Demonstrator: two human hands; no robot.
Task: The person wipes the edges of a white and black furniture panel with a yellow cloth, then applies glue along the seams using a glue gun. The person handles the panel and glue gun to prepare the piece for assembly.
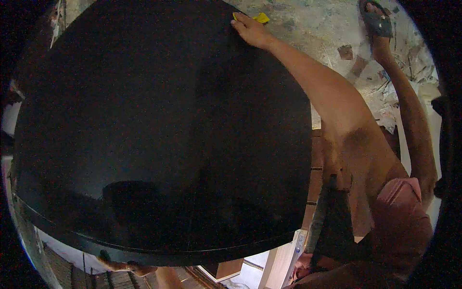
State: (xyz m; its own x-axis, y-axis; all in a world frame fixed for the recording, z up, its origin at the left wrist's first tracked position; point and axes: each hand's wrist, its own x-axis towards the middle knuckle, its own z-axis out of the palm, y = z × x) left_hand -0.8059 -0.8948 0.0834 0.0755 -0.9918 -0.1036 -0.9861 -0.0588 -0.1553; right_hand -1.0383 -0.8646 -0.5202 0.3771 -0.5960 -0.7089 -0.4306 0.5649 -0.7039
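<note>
A large glossy black panel point(159, 120) fills most of the view, its edges bowed by the lens. My right arm stretches far along its right side. At the upper right edge of the panel, my right hand point(251, 31) is closed on a small yellow cloth-like piece point(261, 18), which is mostly covered by the fingers. Below the panel's near edge, at the lower left, my left hand point(137, 269) grips that edge from underneath; the panel hides part of its fingers.
Scraps of paper and debris point(385, 94) litter the stained floor point(308, 29) on the right. A leg with a dark sandal point(378, 21) stands there. Pale boards point(279, 265) lie beneath the near edge, beside brown slatted pieces point(315, 168).
</note>
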